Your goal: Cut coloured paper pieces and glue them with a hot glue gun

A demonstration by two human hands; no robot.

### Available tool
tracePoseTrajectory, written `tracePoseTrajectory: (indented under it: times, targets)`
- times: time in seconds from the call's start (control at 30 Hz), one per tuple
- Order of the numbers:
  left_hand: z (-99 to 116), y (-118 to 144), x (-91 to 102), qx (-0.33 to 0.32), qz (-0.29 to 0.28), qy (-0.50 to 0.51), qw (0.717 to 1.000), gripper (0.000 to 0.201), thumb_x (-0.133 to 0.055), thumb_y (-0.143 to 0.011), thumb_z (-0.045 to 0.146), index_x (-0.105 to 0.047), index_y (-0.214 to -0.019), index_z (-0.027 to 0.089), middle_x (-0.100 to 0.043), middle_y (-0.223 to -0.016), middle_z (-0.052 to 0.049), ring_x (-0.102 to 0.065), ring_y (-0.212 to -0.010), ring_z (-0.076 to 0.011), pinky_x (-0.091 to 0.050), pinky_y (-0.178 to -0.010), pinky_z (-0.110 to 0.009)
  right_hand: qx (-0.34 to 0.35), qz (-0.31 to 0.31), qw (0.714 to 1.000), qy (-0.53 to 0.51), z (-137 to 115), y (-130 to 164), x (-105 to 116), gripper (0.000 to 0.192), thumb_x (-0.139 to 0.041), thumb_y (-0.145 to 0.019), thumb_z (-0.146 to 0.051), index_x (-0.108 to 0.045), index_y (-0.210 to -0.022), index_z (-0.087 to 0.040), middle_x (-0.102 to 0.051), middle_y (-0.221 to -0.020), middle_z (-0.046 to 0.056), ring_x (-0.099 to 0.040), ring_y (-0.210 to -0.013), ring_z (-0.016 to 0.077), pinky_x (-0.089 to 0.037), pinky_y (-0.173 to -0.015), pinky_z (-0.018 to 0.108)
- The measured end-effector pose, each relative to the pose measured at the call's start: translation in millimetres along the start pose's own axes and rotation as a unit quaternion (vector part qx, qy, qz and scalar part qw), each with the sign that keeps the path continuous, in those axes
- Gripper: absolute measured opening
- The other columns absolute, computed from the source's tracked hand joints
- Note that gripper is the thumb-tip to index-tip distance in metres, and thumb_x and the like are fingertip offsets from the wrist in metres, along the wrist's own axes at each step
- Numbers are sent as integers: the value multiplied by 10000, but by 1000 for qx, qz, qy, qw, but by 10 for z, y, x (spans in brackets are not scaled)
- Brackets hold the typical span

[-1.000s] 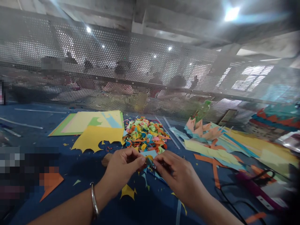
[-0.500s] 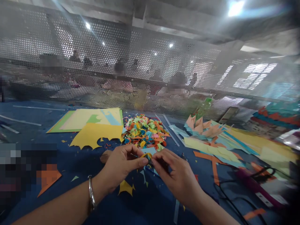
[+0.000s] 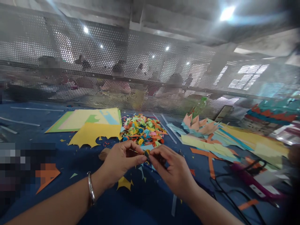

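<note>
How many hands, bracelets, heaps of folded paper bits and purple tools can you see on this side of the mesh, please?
Hands: 2, left hand and right hand, both pinching one small paper piece
Bracelets: 1
Heaps of folded paper bits: 1
Purple tools: 1
Total: 5

Table (image 3: 32, 125): blue, scattered with paper scraps.
Scrap heap (image 3: 142, 129): multicoloured, mid-table.
Yellow sheets (image 3: 93, 123): left of the heap, one jagged-edged.
Glue gun (image 3: 255, 184): right, with a black cord.
Mesh screen (image 3: 150, 62): behind the table.
</note>
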State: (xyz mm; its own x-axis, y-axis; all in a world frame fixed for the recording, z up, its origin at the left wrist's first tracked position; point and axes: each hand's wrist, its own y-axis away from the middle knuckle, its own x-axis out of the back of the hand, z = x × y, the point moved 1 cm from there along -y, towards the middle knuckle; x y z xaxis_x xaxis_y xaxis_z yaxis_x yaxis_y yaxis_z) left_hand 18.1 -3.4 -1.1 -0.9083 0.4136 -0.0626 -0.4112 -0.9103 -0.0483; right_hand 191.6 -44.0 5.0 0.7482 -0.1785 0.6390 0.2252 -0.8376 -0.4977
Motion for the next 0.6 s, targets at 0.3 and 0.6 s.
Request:
tracePoseTrajectory:
  times: [0.3, 0.6]
  targets:
    - [15, 7, 10, -13, -21, 16, 1000, 218, -774, -627, 261, -617, -740, 162, -590, -704, 12, -525, -668, -113, -400, -669, -276, 9, 21, 1000, -11, -25, 27, 32, 123, -499, -877, -256, -578, -804, -196, -559, -718, 8, -501, -605, 125, -409, -570, 254]
    - [41, 30, 5, 12, -60, 48, 997, 218, -785, -627, 223, -603, -723, 151, -583, -697, 28, -529, -635, -90, -431, -637, -257, 20, 26, 999, -20, -42, 63, 47, 104, -513, -878, -230, -568, -797, -197, -551, -728, -1, -500, -625, 120, -403, -587, 251]
